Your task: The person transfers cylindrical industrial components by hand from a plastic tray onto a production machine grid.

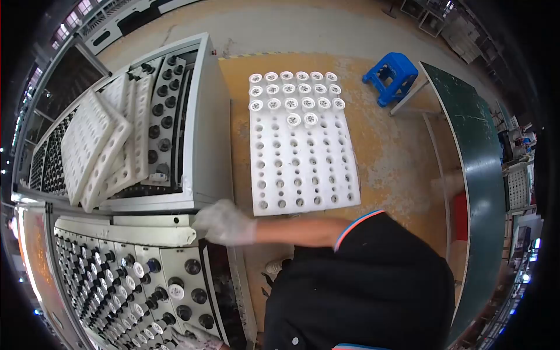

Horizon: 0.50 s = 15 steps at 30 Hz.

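Observation:
My right hand [224,223] wears a white glove and reaches left across my body. It is blurred and lies at the edge of a grey machine [210,116], by a white bar [125,233]. Whether it holds anything is hidden. My left hand [195,339], also gloved, shows only partly at the bottom edge, over a rack of black sockets with white caps [134,280]. A white foam tray [303,169] lies on the floor ahead, its far rows filled with round white parts [291,90] and the other holes bare.
Several white foam trays [96,146] are stacked tilted on the machine's upper bay, beside a strip of black sockets [163,111]. A blue plastic stool [392,76] stands on the floor at the far right. A long green-topped table [478,157] runs along the right.

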{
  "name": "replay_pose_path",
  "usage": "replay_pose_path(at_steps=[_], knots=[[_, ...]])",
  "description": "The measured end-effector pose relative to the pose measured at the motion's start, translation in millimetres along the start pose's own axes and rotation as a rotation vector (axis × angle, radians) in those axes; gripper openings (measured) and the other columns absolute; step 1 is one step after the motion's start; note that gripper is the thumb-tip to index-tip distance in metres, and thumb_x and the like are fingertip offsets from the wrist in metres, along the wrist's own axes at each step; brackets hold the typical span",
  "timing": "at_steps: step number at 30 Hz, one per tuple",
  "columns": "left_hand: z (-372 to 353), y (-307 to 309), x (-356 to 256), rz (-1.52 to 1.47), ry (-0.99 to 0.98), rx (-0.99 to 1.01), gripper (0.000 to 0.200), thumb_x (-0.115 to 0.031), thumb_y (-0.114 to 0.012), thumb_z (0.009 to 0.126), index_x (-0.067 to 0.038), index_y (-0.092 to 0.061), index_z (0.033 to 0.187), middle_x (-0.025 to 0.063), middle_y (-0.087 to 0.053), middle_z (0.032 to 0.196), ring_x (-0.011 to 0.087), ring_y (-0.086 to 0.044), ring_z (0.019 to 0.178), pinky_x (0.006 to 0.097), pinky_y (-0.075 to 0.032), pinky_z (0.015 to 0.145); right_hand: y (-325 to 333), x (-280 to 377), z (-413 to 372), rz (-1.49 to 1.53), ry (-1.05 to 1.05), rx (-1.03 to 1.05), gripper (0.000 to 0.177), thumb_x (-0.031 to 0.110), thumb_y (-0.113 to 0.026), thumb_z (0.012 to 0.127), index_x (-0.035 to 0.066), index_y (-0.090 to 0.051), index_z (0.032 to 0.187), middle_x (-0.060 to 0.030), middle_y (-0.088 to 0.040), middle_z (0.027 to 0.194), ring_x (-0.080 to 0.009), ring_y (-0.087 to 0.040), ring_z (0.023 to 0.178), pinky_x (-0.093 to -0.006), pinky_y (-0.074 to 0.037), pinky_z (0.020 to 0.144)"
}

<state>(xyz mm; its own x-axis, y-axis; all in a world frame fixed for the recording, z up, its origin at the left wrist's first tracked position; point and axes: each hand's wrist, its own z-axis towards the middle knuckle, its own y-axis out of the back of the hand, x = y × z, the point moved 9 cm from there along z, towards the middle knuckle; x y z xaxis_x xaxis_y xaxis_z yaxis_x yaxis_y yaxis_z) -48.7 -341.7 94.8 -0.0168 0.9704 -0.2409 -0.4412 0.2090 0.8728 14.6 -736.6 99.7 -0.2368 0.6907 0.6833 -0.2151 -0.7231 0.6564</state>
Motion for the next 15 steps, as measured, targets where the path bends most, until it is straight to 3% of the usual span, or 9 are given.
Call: replay_pose_path(at_steps=[1, 2, 3, 4, 7, 8, 10, 12, 15], knots=[[7.9, 2.0, -36.7, -0.010, -0.041, -0.017, 0.045, -0.028, -0.057, 0.090, 0.006, -0.054, 0.120, 0.0263, -0.057, 0.113, 0.0371, -0.056, 0.103, 0.0429, -0.043, 0.091, 36.0, -57.8, -15.7, 0.086, 0.002, -0.319, 0.025, 0.013, -0.061, 0.068, 0.009, -0.067, 0.091, -0.0074, -0.065, 0.089, -0.0267, -0.062, 0.084, -0.0401, -0.049, 0.077], [4.5, -35.9, -51.9, -0.564, -0.054, 0.008, 0.038, -0.017, -0.058, 0.089, 0.006, -0.055, 0.119, 0.0221, -0.058, 0.111, 0.0319, -0.056, 0.101, 0.0385, -0.043, 0.093, 61.3, -115.9, -35.5, -0.055, -0.012, -0.435, 0.022, 0.011, -0.061, 0.069, 0.008, -0.068, 0.089, -0.0081, -0.067, 0.089, -0.0250, -0.061, 0.087, -0.0371, -0.049, 0.078], [7.4, -44.2, -113.3, -0.614, 0.004, 0.106, 0.033, -0.008, -0.057, 0.088, 0.007, -0.056, 0.117, 0.0172, -0.058, 0.112, 0.0256, -0.056, 0.101, 0.0346, -0.043, 0.091, 96.8, -162.8, -47.9, -0.195, -0.128, -0.377, 0.021, 0.010, -0.061, 0.072, 0.008, -0.068, 0.091, -0.0069, -0.067, 0.091, -0.0257, -0.061, 0.089, -0.0372, -0.048, 0.079], [10.6, -86.6, -153.0, -0.848, -0.048, 0.317, 0.033, -0.002, -0.055, 0.087, 0.006, -0.055, 0.119, 0.0144, -0.057, 0.114, 0.0225, -0.055, 0.104, 0.0336, -0.043, 0.093, 141.9, -213.5, -72.7, -0.025, -0.293, -0.539, 0.019, 0.011, -0.063, 0.074, 0.011, -0.069, 0.091, -0.0060, -0.067, 0.092, -0.0252, -0.060, 0.089, -0.0392, -0.046, 0.085], [18.1, -153.7, -325.8, -0.994, 0.026, 0.776, 0.036, -0.003, -0.056, 0.089, 0.004, -0.052, 0.124, 0.0119, -0.055, 0.118, 0.0206, -0.054, 0.109, 0.0319, -0.043, 0.095, 220.1, -262.4, -94.4, -0.561, -0.497, -0.251, 0.027, 0.027, -0.060, 0.081, 0.017, -0.064, 0.105, -0.0046, -0.060, 0.111, -0.0237, -0.051, 0.106, -0.0458, -0.037, 0.091], [20.3, -176.8, -377.1, -1.067, -0.099, 0.877, 0.038, -0.004, -0.058, 0.087, 0.004, -0.052, 0.124, 0.0122, -0.055, 0.119, 0.0202, -0.054, 0.110, 0.0319, -0.044, 0.095, 224.6, -284.1, -100.7, -0.271, -0.528, -0.279, 0.032, 0.032, -0.058, 0.082, 0.018, -0.060, 0.110, -0.0050, -0.058, 0.113, -0.0232, -0.050, 0.107, -0.0448, -0.035, 0.091], [27.2, -203.2, -482.4, -1.002, -0.484, 0.846, 0.042, -0.007, -0.063, 0.082, 0.000, -0.054, 0.122, 0.0168, -0.054, 0.119, 0.0284, -0.055, 0.110, 0.0368, -0.044, 0.095, 211.7, -327.5, -108.8, 0.321, -0.562, -0.319, 0.044, 0.042, -0.054, 0.083, 0.020, -0.053, 0.121, -0.0058, -0.053, 0.117, -0.0223, -0.048, 0.108, -0.0430, -0.033, 0.091], [33.1, -225.3, -568.6, -0.698, -0.855, 0.649, 0.054, -0.024, -0.070, 0.076, -0.006, -0.053, 0.124, 0.0183, -0.052, 0.122, 0.0351, -0.049, 0.115, 0.0443, -0.038, 0.099, 184.9, -360.8, -116.8, 0.916, -0.583, -0.343, 0.056, 0.051, -0.051, 0.085, 0.022, -0.045, 0.132, -0.0065, -0.049, 0.120, -0.0213, -0.045, 0.109, -0.0411, -0.030, 0.091], [29.7, -271.7, -655.7, -0.443, -1.159, 0.555, 0.071, -0.042, -0.075, 0.066, -0.012, -0.054, 0.126, 0.0177, -0.051, 0.124, 0.0345, -0.043, 0.121, 0.0462, -0.036, 0.100, 178.6, -362.4, -115.2, 0.397, -0.467, -0.254, 0.065, 0.058, -0.050, 0.084, 0.024, -0.041, 0.138, -0.0074, -0.047, 0.119, -0.0217, -0.045, 0.109, -0.0417, -0.027, 0.093]])
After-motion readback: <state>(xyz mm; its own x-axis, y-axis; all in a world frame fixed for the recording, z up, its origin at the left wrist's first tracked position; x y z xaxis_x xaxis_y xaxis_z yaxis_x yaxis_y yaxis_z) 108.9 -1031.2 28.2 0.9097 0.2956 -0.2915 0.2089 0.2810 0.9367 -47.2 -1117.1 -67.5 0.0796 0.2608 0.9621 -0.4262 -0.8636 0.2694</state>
